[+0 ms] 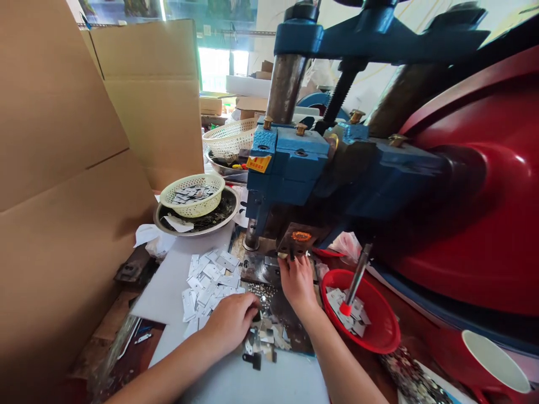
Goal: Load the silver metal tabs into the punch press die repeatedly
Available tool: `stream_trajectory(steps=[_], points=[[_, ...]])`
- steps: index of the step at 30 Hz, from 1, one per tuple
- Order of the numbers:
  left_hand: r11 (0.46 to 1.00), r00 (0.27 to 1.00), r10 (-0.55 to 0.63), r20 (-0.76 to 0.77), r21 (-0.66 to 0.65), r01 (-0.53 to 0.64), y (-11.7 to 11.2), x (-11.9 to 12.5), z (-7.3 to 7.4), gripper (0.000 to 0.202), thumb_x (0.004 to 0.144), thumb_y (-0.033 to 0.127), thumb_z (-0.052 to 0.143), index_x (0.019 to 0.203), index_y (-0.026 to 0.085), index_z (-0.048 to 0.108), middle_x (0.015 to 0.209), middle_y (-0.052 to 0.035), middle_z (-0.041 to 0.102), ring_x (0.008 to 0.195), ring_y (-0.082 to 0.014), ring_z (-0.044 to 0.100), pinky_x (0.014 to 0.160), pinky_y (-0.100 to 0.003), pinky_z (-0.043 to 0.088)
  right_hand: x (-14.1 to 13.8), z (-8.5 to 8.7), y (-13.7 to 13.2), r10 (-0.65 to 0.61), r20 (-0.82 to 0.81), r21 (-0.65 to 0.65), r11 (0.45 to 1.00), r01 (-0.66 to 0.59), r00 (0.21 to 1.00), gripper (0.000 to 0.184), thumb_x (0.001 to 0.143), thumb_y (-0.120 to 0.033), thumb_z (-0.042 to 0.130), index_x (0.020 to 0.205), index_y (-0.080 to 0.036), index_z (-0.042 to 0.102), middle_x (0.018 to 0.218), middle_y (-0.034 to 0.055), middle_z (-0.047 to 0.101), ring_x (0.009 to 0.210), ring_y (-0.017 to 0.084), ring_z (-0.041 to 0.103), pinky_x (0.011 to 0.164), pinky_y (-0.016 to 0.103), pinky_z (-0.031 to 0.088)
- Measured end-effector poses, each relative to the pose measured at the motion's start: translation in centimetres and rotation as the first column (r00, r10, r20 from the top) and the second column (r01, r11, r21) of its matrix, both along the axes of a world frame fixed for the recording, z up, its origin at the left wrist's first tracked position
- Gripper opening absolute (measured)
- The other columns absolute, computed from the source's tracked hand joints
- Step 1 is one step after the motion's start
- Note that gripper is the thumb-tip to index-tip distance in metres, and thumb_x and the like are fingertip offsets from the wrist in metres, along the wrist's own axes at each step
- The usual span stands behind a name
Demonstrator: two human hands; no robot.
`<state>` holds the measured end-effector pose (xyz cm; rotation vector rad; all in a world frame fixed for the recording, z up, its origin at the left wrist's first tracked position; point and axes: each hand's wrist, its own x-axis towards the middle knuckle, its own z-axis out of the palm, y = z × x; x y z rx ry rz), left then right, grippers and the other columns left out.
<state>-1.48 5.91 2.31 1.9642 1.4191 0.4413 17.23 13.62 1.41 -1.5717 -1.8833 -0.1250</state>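
Observation:
My right hand (297, 279) reaches under the blue punch press (290, 163), its fingertips pinched at the die where a small piece sits; what they hold is hidden. My left hand (232, 320) rests palm down on the bench, fingers curled over small metal plates at the edge of a pile of white plates (210, 280). More loose plates and scrap (263, 339) lie just right of that hand.
A red bowl (381, 331) with punched plates and a red-tipped lever (356, 280) stands right of my right hand. A cream basket (193, 193) of plates sits in a metal dish (223, 216) behind. Cardboard boxes (63, 168) wall the left. A red mug (492, 359) stands at the lower right.

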Motion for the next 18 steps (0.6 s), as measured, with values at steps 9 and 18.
stream_trajectory(steps=[9,18], points=[[0.996,0.967,0.081,0.243,-0.049,-0.071,1.3,-0.1,0.9,0.032,0.078,0.013,0.048,0.102,0.025,0.067,0.099,-0.0025,0.064,0.092,-0.0177,0.060,0.085,-0.030,0.046,0.3,1.4,-2.4,0.118,0.106,0.015,0.993,-0.120,0.987,0.022,0.089,-0.029,0.047,0.092,-0.024,0.068,0.097,0.0051,0.066,0.102,0.024,0.052,0.101,0.048,0.030],[0.968,0.857,0.252,0.450,-0.130,-0.216,4.0,0.4,2.2,0.016,0.076,0.021,0.056,0.090,0.020,0.064,0.084,-0.0013,0.067,0.078,-0.0161,0.062,0.075,-0.028,0.050,0.9,1.1,-2.9,0.195,0.102,0.022,0.980,-0.198,0.975,0.024,0.088,-0.027,0.048,0.104,-0.026,0.067,0.105,0.0034,0.067,0.107,0.023,0.051,0.098,0.047,0.036]])
